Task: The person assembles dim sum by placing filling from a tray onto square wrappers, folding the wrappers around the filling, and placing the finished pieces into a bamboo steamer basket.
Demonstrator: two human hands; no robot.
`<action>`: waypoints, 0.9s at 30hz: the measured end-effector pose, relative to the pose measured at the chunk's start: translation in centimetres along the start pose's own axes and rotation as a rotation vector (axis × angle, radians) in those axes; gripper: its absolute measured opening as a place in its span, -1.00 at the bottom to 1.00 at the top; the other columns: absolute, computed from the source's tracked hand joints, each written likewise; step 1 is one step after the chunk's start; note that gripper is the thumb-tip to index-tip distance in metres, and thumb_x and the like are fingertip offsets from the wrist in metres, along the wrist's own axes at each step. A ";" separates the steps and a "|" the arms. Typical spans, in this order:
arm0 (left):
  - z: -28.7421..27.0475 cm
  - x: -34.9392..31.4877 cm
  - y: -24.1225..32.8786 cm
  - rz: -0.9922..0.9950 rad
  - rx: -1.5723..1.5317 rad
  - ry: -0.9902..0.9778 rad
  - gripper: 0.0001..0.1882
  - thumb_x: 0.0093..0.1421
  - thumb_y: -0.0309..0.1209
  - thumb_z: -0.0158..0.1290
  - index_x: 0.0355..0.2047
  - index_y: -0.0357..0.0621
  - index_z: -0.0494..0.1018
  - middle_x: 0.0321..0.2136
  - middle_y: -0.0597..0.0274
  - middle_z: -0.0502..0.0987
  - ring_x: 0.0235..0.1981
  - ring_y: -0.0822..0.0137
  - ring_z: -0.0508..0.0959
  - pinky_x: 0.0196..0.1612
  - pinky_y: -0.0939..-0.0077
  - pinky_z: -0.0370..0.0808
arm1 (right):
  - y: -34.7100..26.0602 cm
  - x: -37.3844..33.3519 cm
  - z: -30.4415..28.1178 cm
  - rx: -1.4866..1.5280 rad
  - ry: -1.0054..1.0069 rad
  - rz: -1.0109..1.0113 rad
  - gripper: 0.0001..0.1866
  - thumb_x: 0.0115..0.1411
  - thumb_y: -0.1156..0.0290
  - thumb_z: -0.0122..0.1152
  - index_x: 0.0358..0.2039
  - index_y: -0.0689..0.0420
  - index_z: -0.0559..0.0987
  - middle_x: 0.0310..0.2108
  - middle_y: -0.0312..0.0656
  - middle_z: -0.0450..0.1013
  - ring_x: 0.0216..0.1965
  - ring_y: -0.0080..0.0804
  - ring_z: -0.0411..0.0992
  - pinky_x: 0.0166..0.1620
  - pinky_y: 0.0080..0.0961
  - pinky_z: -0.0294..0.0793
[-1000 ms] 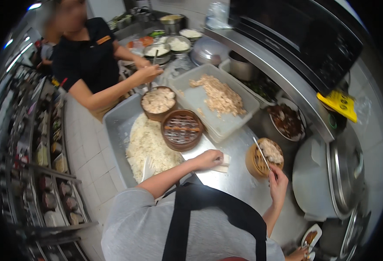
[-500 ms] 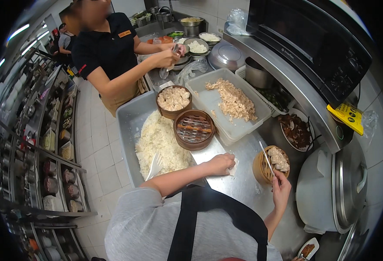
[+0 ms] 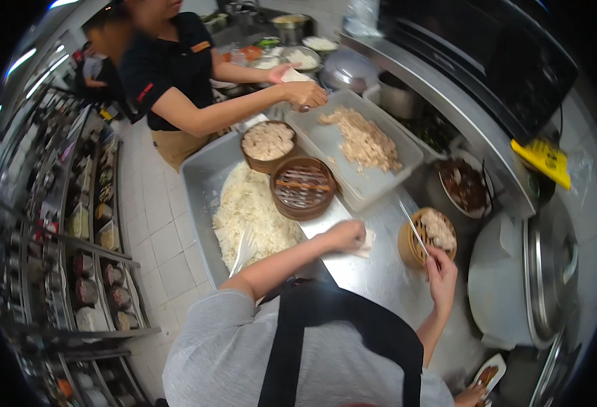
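Steel counter beside tiled floor: right fingers pinch a thin utensil; left fingers blur, grip unclear.

The wearer has on a heathered grey T-shirt, its short left sleeve ending near the elbow, with broad, flat black straps, probably an apron's. The left hand and right hand are bare.

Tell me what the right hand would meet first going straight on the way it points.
Probably the near rim of the bamboo steamer, just ahead of the right hand; depth is unclear, so it might pass above it.
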State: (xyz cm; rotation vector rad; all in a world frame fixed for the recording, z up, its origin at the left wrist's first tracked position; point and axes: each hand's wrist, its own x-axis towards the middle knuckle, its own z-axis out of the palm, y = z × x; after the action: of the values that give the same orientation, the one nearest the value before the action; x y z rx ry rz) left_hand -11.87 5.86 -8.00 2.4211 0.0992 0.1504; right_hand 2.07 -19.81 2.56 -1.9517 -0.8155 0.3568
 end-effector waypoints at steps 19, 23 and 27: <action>-6.4 -3.5 0.1 -0.386 -2.067 0.115 -0.40 0.05 -0.48 -0.19 0.14 -0.43 0.15 0.05 -0.32 0.34 0.04 -0.10 0.44 0.14 0.18 0.35 | -3.9 6.9 -0.9 -0.209 -0.014 -0.263 -0.77 0.13 0.54 0.01 -0.22 0.19 0.58 -0.41 -0.04 0.48 -0.37 -0.16 0.47 -0.27 -0.36 0.41; -8.7 -4.0 2.5 -0.298 -2.148 0.275 -0.47 0.24 -0.36 -0.08 0.16 -0.40 0.16 0.08 -0.21 0.34 0.08 -0.11 0.40 0.22 0.12 0.28 | -6.3 15.2 2.6 -0.597 -0.081 -0.415 -0.72 0.10 0.56 -0.02 -0.20 0.12 0.57 -0.39 -0.04 0.45 -0.29 -0.04 0.45 -0.20 -0.22 0.42; -10.4 -2.2 1.9 -0.382 -1.830 0.440 -0.47 0.23 -0.51 -0.02 0.18 -0.35 0.12 0.07 -0.12 0.35 0.08 -0.02 0.42 0.09 0.22 0.46 | -5.6 22.3 6.7 -0.773 -0.154 -0.523 -0.65 0.05 0.62 -0.05 -0.17 0.11 0.58 -0.38 -0.08 0.46 -0.27 -0.05 0.47 -0.21 -0.17 0.47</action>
State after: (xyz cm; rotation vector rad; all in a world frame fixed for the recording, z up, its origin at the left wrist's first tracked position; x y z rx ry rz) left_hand -15.37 10.89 0.85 0.5031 0.3986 0.3719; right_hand 12.49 1.48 5.97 -2.2955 -1.7006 -0.1600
